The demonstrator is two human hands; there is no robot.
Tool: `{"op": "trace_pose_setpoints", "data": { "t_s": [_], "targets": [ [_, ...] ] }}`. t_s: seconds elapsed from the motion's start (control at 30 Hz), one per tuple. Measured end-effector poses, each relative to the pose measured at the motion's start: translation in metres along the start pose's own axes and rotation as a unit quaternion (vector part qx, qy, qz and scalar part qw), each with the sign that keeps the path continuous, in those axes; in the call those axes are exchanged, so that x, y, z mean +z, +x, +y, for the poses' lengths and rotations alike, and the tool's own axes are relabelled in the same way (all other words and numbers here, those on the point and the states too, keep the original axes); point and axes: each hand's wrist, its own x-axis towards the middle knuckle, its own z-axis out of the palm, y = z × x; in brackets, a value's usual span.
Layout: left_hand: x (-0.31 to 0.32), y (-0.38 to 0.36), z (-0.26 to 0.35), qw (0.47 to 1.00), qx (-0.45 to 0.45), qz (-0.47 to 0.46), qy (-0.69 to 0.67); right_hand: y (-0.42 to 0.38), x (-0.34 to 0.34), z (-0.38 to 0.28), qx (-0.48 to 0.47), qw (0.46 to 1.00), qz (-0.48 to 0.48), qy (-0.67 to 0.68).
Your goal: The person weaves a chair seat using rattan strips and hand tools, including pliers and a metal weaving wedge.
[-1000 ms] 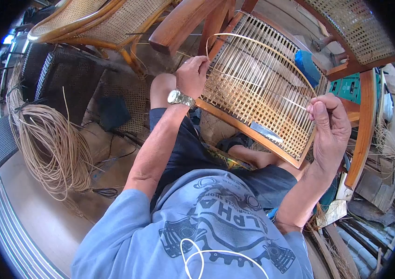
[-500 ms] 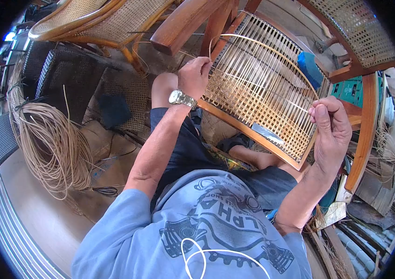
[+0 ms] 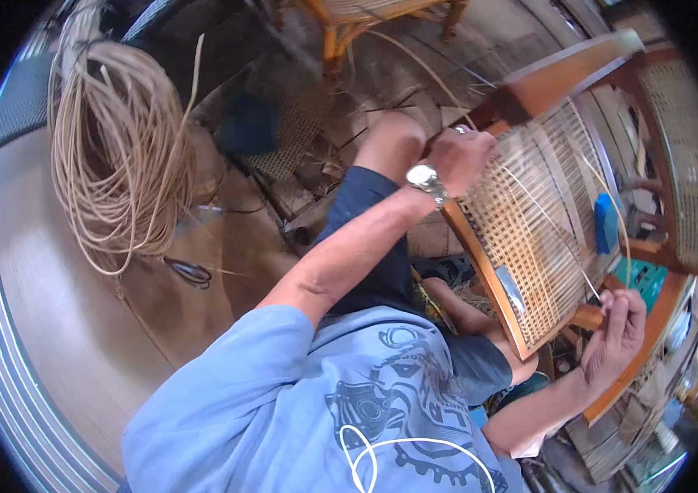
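A wooden chair seat frame (image 3: 480, 259) tilts across my lap. Its lower part carries a close cane weave (image 3: 530, 283); farther up, mostly parallel cane strands run across the opening. My right hand (image 3: 616, 333) is closed in a pinch just beyond the seat's right side, on the end of a pale cane strand (image 3: 552, 223) that slants over the weave. At the left rail, my left hand (image 3: 460, 156), wearing a metal watch (image 3: 425, 179), has its fingers closed at the panel's edge. A long strand runs into it from above; its fingertips are partly hidden.
A coil of cane (image 3: 123, 164) hangs at the left. Another cane-panelled chair part (image 3: 686, 156) stands at the right, near a green crate (image 3: 643, 283). A blue piece (image 3: 605, 223) lies at the panel's far side. Rattan chair legs (image 3: 334, 53) stand ahead.
My view has swung left, so the seat and hands appear farther right. My right hand has moved outward past the seat's edge, with a strand now stretched diagonally across the panel.
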Motion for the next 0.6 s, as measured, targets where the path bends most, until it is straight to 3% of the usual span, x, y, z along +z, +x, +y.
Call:
{"op": "trace_pose_setpoints", "data": {
  "t_s": [0.13,0.17,0.33,0.47,0.6],
  "targets": [
    [0.011,-0.001,-0.012,0.996,0.055,0.071,-0.017,0.004,0.002,-0.007,0.011,1.0,-0.002,0.003],
    [0.014,-0.002,-0.014,0.999,0.028,0.042,-0.02,0.005,0.002,-0.009,0.022,1.0,0.005,-0.002],
    [-0.008,0.0,0.001,0.992,-0.052,0.064,-0.099,0.016,-0.013,-0.015,0.042,0.999,-0.013,-0.023],
    [-0.001,-0.002,-0.007,0.993,-0.045,0.049,-0.094,0.023,-0.021,-0.022,0.049,0.998,-0.016,-0.048],
    [-0.01,0.001,0.002,0.987,-0.031,0.1,-0.121,0.023,-0.022,-0.029,0.057,0.995,-0.005,-0.086]
  ]
}}
